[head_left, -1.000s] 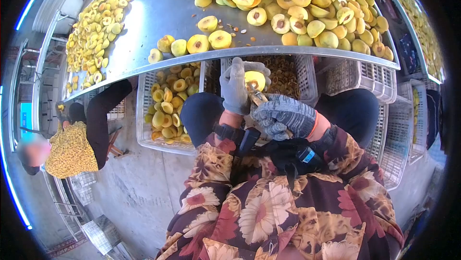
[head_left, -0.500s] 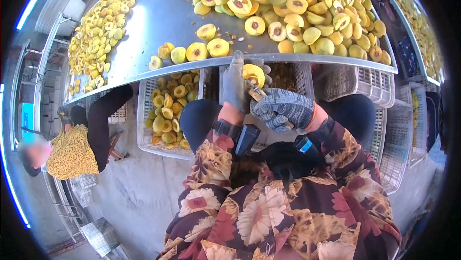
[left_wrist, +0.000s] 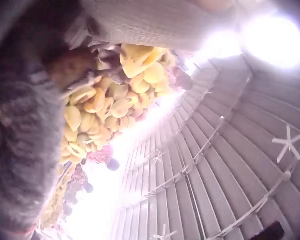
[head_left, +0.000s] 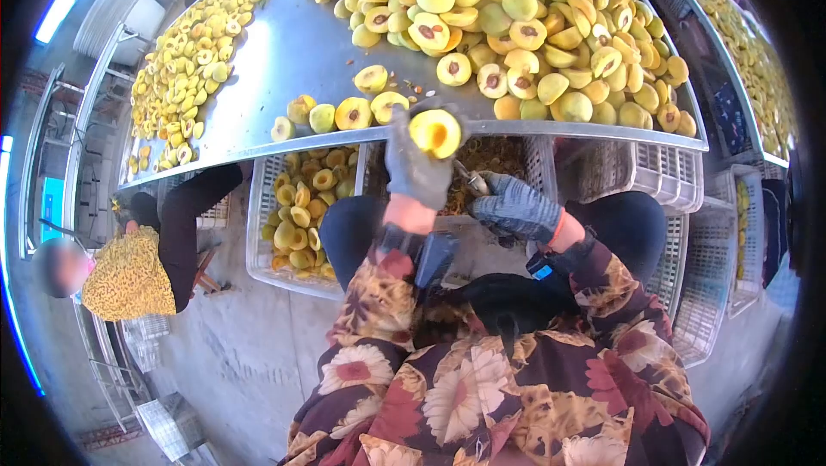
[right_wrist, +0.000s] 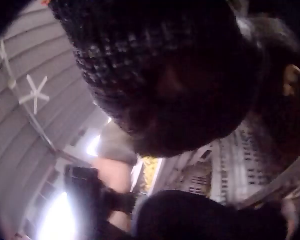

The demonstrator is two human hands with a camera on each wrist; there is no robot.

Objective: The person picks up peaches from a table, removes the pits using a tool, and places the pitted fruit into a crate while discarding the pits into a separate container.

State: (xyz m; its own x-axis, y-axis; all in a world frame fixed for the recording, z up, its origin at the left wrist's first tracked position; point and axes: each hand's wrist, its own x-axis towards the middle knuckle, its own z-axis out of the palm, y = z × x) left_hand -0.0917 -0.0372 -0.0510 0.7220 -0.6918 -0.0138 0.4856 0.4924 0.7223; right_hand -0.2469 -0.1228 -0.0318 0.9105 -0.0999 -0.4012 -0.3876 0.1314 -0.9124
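Observation:
My gloved left hand (head_left: 419, 166) holds up a yellow peach half (head_left: 435, 134) at the table's front edge. Its cut face is turned up and shows a hollow with no pit. Motion blurs this hand. Lower and to the right, my right hand (head_left: 519, 208), in a grey knitted glove, grips a small pitting tool (head_left: 471, 178); the metal tip points up and left, apart from the fruit. In the right wrist view the dark glove (right_wrist: 165, 85) hides the tool. Several peach halves (head_left: 354, 113) lie along the table edge beside my left hand.
A large heap of peach halves (head_left: 516, 31) covers the metal table's (head_left: 284, 61) right part; another pile (head_left: 185, 70) lies left. Below stand a crate of hollowed halves (head_left: 301, 208), a crate of scraps (head_left: 495, 160) and a white crate (head_left: 658, 173). Another person (head_left: 129, 268) sits at left.
My left hand has moved slightly left with the peach half and turned its cut face up. The tool in my right hand has come away from the fruit, the hand moving slightly right.

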